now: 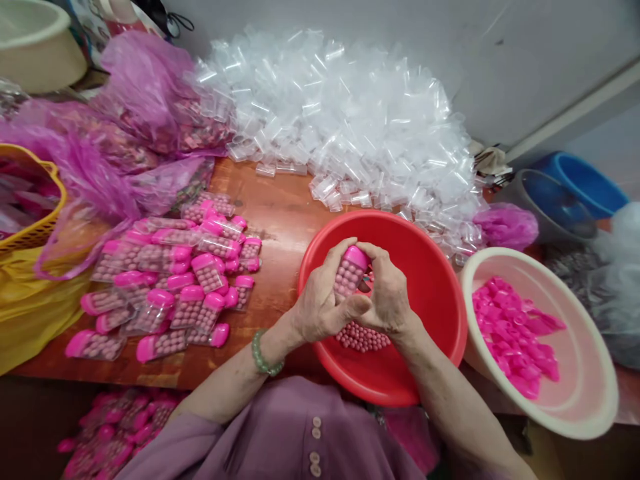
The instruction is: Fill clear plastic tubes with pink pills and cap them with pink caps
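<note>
Bottle [349, 272], one, pink-capped, bead-filled: gripped by fingers of left hand [320, 297] and right hand [389, 290], above red basin [430, 287]. Red basin, one, front edge of table [273, 200]: pink beads [363, 338]. Cream basin [593, 367], one, alongside: pink caps [517, 333], uncountably heaped.

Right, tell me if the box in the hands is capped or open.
Capped: a pink lid covers the top of the clear box. Whether it is pressed fully down, I cannot tell.

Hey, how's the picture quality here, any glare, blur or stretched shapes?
Head view: bright glints streak the clear containers, sheen marks the wooden table, the right-hand cream basin looks stretched, while the capped bottle looks fairly sharp.
</note>
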`<act>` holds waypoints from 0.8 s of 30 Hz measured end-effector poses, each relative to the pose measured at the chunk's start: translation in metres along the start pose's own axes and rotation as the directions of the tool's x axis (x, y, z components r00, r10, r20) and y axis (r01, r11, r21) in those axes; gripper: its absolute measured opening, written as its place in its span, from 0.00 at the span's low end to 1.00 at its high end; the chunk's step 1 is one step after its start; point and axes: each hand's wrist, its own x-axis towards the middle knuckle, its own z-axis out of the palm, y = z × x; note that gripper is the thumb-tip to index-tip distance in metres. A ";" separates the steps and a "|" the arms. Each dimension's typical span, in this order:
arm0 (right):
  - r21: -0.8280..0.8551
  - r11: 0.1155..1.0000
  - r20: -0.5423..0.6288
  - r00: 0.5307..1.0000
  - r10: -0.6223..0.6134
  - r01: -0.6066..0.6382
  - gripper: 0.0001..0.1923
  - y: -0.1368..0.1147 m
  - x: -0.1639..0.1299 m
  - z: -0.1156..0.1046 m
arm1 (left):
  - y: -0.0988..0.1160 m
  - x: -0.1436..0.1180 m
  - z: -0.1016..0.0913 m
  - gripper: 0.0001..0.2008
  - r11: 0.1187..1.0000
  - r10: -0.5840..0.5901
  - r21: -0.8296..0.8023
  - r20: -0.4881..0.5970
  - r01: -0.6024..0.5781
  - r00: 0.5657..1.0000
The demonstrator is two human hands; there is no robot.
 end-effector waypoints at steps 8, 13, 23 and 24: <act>-0.020 0.990 -0.081 0.987 -0.141 0.140 0.27 -0.009 -0.006 0.002 | 0.002 -0.008 0.013 0.41 0.997 0.014 0.082 -0.219 0.004 0.976; 0.005 0.992 -0.035 0.991 -0.130 0.130 0.28 -0.009 0.002 0.004 | 0.001 -0.005 0.011 0.45 0.998 -0.024 -0.057 -0.228 0.011 0.973; 0.081 0.991 0.175 0.977 -0.121 0.108 0.39 0.001 0.007 0.000 | -0.001 0.007 -0.009 0.34 0.854 -0.326 -0.434 -0.019 0.286 0.945; 0.078 0.990 0.201 0.971 -0.131 0.117 0.41 0.001 0.006 0.000 | 0.000 0.006 -0.009 0.33 0.875 -0.321 -0.392 -0.029 0.284 0.947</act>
